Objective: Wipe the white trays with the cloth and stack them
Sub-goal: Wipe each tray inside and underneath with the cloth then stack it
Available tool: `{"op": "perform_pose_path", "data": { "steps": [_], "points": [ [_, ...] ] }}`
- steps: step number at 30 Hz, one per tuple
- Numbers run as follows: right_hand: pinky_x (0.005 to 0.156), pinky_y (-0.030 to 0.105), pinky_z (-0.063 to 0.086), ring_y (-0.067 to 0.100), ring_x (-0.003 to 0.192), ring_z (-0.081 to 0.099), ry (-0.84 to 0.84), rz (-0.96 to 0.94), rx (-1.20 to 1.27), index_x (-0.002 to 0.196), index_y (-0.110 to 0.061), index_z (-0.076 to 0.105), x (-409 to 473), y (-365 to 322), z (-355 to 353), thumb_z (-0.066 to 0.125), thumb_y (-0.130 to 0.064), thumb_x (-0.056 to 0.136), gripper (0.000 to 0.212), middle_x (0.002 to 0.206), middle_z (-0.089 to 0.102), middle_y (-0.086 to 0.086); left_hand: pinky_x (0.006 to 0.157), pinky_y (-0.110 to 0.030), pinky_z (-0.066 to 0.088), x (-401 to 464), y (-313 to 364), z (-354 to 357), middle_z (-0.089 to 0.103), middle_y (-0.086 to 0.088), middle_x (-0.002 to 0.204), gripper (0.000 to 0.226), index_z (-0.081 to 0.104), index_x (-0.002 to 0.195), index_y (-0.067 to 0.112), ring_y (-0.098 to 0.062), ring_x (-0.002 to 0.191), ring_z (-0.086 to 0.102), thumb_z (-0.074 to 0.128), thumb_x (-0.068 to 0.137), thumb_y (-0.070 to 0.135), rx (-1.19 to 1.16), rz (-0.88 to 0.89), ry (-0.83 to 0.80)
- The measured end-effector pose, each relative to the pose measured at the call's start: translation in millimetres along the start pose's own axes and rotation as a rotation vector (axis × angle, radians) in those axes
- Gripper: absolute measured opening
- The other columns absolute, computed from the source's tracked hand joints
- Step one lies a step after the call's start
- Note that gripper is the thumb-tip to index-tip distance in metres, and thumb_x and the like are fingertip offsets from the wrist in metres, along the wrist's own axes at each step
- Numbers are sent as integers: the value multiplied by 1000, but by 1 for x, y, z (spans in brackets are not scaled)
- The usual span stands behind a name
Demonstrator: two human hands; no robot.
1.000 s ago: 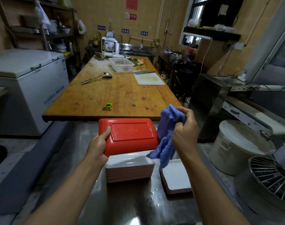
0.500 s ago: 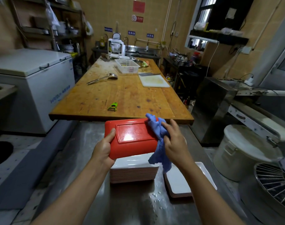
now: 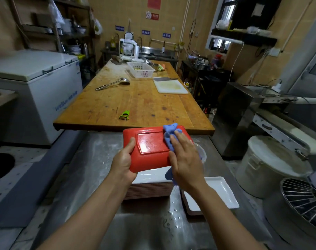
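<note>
Tray (image 3: 150,147) above wet steel counter (image 3: 150,228), kitchen.

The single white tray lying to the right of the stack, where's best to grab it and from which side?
Take the white tray by its raised rim on the right long edge, coming in from the right. That rim is exposed and upturned, while the right hand and its forearm cover the left part.

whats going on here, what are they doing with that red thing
A person is wiping a tray held bottom up, so its red underside shows. The left hand grips its left edge, and the right hand presses a blue cloth flat against its right side. The tray is held over a stack of trays on the steel counter. One white tray lies to the right of the stack.
</note>
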State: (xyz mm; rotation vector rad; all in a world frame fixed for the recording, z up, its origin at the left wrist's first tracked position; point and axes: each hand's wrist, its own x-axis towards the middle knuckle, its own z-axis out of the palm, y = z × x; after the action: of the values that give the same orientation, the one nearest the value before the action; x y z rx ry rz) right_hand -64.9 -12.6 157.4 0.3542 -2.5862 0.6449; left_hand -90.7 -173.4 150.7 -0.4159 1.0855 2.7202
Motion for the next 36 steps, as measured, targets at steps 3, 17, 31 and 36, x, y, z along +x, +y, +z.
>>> {"op": "perform_pose_path", "data": {
  "steps": [3, 17, 31, 36],
  "points": [
    [117, 41, 17, 24, 143, 24, -59, -102, -8, 141, -8, 42, -11, -21, 9, 35, -28, 85, 60, 152, 31, 13, 90, -45, 47, -4, -2, 8, 60, -23, 120, 47, 53, 128, 2, -29, 92, 63, 42, 97, 36, -4, -21, -36],
    [115, 25, -10, 11, 146, 1, -103, -152, -138, 148, -21, 27, 3, -19, 8, 23, -32, 88, 61, 158, 12, -3, 56, -29, 58, 1, -12, 4, 74, -9, 83, 39, 65, 100, 11, -17, 70, 72, 39, 97, 40, 52, 130, -32],
    [116, 24, -3, 17, 146, 14, -125, -105, 35, 144, -12, 35, 29, -34, 10, 36, -24, 86, 60, 155, 25, 3, 57, -26, 57, -7, -12, 2, 73, -9, 78, 36, 68, 93, 11, -17, 65, 70, 45, 94, 39, 288, 238, -42],
    [119, 31, 6, 18, 145, 19, -172, -223, 46, 143, -12, 39, 28, -43, 12, 38, -22, 85, 59, 154, 29, 5, 58, -22, 57, -5, -10, -2, 74, -7, 78, 33, 67, 93, 11, -13, 67, 70, 44, 96, 35, 244, 207, -54]
  ]
}}
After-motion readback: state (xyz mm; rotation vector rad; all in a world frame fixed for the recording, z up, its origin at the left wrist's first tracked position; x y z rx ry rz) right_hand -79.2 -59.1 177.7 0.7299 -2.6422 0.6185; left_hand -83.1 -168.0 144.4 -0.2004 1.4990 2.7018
